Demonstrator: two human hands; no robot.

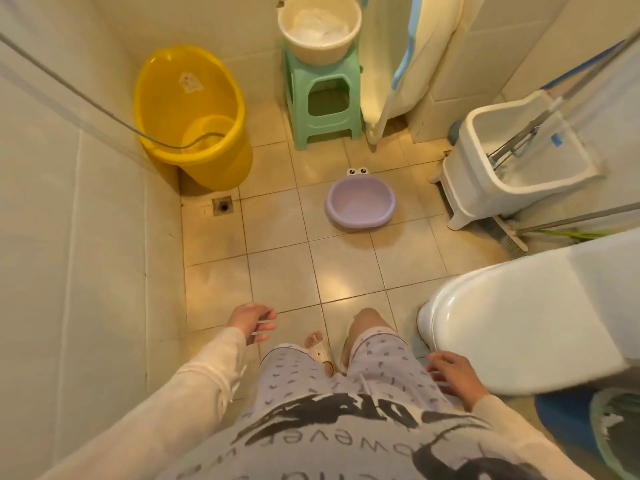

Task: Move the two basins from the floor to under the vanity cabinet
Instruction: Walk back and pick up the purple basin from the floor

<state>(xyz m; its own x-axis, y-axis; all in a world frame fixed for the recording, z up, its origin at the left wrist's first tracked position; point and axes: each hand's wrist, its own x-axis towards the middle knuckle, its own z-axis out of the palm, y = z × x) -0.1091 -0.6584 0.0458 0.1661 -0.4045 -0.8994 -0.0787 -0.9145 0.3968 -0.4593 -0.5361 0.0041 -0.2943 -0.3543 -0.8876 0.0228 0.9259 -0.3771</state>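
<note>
A small purple basin [360,201] with two cartoon eyes on its far rim rests on the tiled floor ahead of me. A blue basin [568,420] peeks out at the bottom right beside the toilet, mostly cut off. My left hand [251,322] hangs low on the left, fingers spread, holding nothing. My right hand [453,374] hovers by the toilet's front edge, fingers apart and empty. Both hands are well short of the purple basin. No vanity cabinet is in view.
A yellow tub [194,116] stands in the left corner with a hose running into it. A cream basin [318,26] sits on a green stool [322,98]. On the right are a white mop bucket [512,157] and the toilet [519,320]. A floor drain [222,205] lies near the tub.
</note>
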